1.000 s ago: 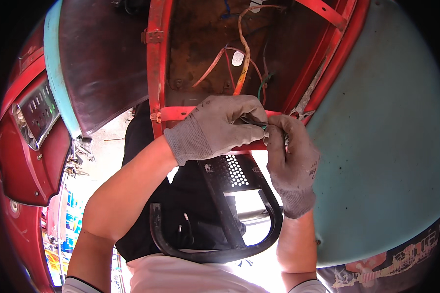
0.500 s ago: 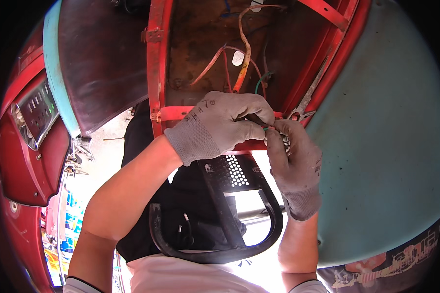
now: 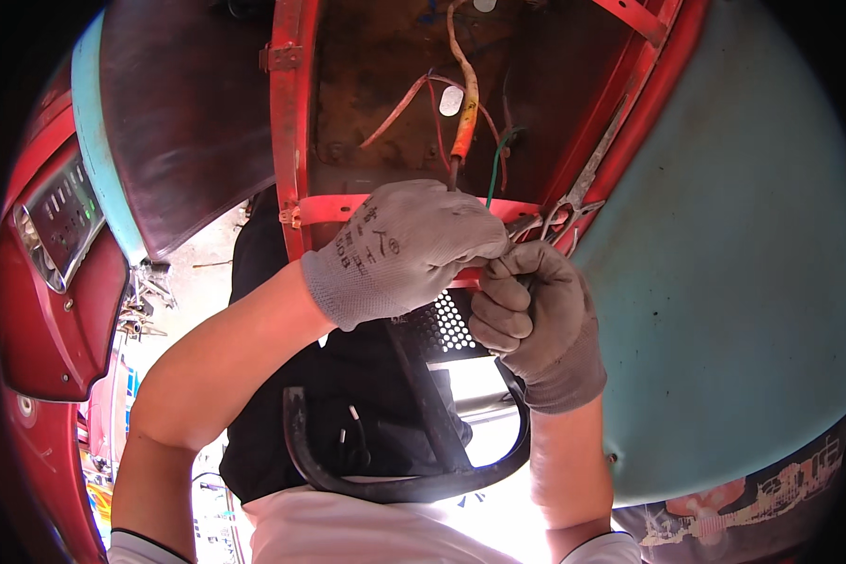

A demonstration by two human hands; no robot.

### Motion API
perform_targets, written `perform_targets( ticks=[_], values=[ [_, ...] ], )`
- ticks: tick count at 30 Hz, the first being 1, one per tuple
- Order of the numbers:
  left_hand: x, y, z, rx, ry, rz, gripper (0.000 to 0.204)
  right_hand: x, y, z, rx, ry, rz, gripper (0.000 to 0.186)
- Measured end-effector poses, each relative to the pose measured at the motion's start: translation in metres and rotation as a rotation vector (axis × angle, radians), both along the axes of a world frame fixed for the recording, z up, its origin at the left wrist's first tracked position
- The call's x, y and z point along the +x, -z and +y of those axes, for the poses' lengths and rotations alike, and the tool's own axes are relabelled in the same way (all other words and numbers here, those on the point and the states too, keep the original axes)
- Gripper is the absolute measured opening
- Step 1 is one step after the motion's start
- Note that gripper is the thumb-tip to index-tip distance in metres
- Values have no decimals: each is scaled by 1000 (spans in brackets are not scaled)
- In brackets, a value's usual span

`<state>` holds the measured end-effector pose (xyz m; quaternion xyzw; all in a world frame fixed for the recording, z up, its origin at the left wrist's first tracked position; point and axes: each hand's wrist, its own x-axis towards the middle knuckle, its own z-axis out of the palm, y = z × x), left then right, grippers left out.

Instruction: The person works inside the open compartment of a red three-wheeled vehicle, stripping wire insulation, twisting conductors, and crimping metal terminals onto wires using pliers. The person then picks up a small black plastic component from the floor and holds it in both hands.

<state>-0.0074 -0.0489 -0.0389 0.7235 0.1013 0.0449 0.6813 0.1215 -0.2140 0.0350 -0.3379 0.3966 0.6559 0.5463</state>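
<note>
Head view: worn orange cable (image 3: 464, 136) at twelve o'clock, green wire (image 3: 495, 174) at one

Thick cable, stained yellow and orange, brightest near the lower end, with a narrower dark length leading down behind the left hand (image 3: 404, 242). Thin green wire, cleaner in colour and gently bowed, dropping to the edge of the same grey-gloved hand. Faded pink wire (image 3: 392, 113), loose end at eleven o'clock, against the rusty brown panel (image 3: 371, 56) inside a red frame (image 3: 291, 122).

Left hand at ten o'clock from the right hand (image 3: 540, 310): fingers pinched together, back of the hand up. On the right, fingers curled in tight, tips meeting or almost meeting the left ones; cannot tell which. Cannot tell the piece clamped between, hidden by the fingers.

Worn grey metal tool (image 3: 585, 184) at two o'clock, beside the red frame. Teal panel (image 3: 724, 263) at three, black tube loop (image 3: 404, 490) at six.
</note>
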Motion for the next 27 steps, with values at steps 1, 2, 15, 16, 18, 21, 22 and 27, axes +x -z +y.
perform_targets(
  ticks=[1,2,15,16,18,21,22,27],
  values=[
    [0,2,1,-6,-11,-10,20,0,3,0,74,108,143,25],
    [1,3,2,-12,-22,-20,21,-1,-4,1,-12,-148,-197,23],
    [11,-5,21,-863,-63,395,15,5,-4,32,38,-1127,-2024,24],
    [13,-5,23,-852,-43,391,15,5,-4,32,43,-1127,-2027,22],
    [17,-6,24,-898,-28,416,15,6,-7,33,0,-1210,-2018,18],
    [20,-7,23,-1018,-18,447,14,5,-10,36,-45,-1218,-1956,9],
    [21,-6,22,-1067,-17,456,14,3,-11,37,-57,-1201,-1928,6],
    [19,-2,4,-677,-31,371,13,-5,-15,35,-242,-1035,-1359,2]
  ],
)
